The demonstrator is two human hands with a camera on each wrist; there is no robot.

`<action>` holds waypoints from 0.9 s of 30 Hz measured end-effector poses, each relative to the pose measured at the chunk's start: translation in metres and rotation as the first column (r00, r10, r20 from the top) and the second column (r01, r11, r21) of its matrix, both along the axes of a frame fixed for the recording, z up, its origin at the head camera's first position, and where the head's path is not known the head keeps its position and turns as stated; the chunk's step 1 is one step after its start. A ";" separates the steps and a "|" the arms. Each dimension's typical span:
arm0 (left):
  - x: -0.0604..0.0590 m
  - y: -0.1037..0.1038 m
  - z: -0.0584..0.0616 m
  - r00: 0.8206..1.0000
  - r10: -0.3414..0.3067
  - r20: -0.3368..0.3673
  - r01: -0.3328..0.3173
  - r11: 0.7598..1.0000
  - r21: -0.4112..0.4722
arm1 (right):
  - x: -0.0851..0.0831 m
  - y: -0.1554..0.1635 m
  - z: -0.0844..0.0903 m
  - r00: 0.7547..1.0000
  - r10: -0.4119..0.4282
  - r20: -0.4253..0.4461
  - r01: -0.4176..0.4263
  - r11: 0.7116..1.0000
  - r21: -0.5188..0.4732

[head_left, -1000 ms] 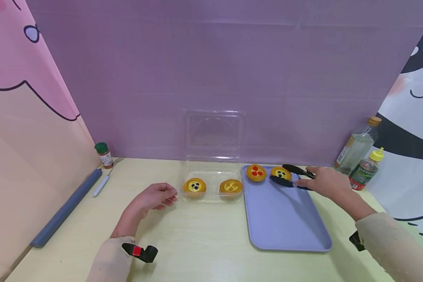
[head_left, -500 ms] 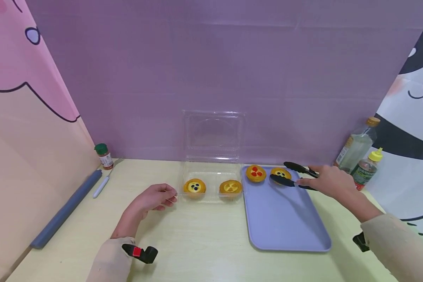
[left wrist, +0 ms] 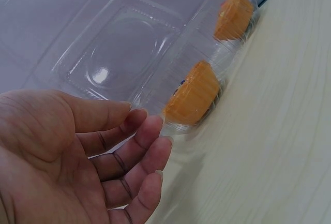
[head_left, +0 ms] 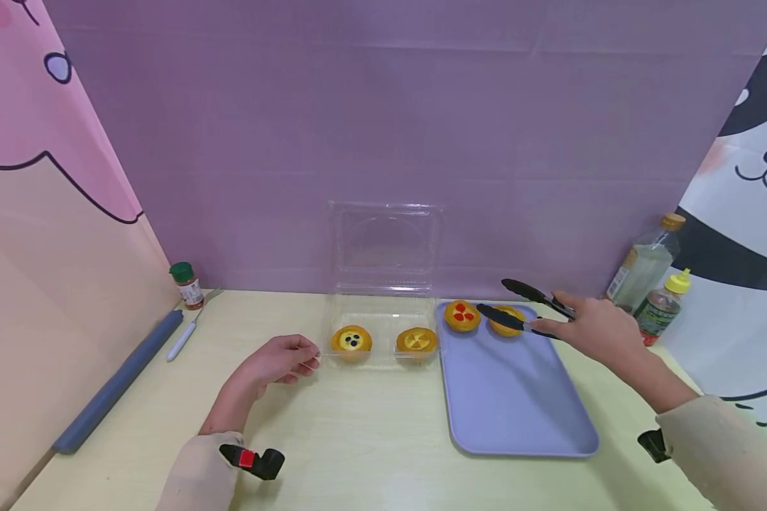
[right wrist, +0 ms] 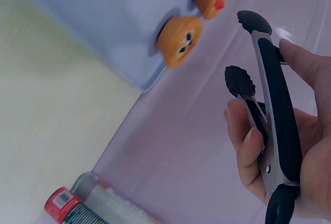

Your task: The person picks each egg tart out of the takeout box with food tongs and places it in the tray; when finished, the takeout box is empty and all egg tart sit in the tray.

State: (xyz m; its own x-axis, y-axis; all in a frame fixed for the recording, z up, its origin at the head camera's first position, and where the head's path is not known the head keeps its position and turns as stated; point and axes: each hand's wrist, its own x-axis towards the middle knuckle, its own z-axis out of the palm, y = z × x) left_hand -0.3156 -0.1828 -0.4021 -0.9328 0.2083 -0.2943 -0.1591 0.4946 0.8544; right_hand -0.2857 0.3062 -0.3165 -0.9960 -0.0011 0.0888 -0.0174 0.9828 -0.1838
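My left hand (head_left: 284, 360) pinches the left edge of a clear plastic clamshell box (head_left: 383, 312) between thumb and index finger. The box's lid stands up at the back. Inside, a tart with dark berries (head_left: 351, 342) is on the left and a tart with a yellow top (head_left: 417, 342) on the right. My right hand (head_left: 597, 328) grips black-tipped tongs (right wrist: 276, 100), their tips spread apart. They hover above the lilac tray (head_left: 518, 419), overlapping a second dark-berry tart (right wrist: 178, 40) in the head view. A tart with red pieces (head_left: 462, 316) sits to its left.
A clear bottle (head_left: 645, 266) and a yellow-capped bottle (head_left: 662, 305) stand behind my right hand. Far left are a green-capped jar (head_left: 187, 285), a white-handled tool (head_left: 182, 341) and a long blue-grey bar (head_left: 121, 380). A purple backdrop (head_left: 383, 128) rises behind the table.
The tongs have shifted left and up over the back of the tray, toward the red-topped tart. The tarts and my left hand hold their places.
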 end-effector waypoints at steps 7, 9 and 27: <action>0.002 -0.002 0.003 1.000 -0.009 -0.019 0.009 1.000 0.006 | 0.006 -0.024 0.000 0.994 0.082 -0.078 -0.085 0.996 -0.031; 0.003 -0.001 0.004 1.000 -0.009 -0.018 0.009 1.000 0.006 | 0.007 -0.032 0.000 0.990 0.111 -0.089 -0.113 0.993 -0.020; 0.002 0.001 0.002 1.000 -0.001 -0.028 0.001 1.000 0.007 | -0.015 -0.095 -0.004 0.934 0.340 -0.108 -0.327 0.937 0.121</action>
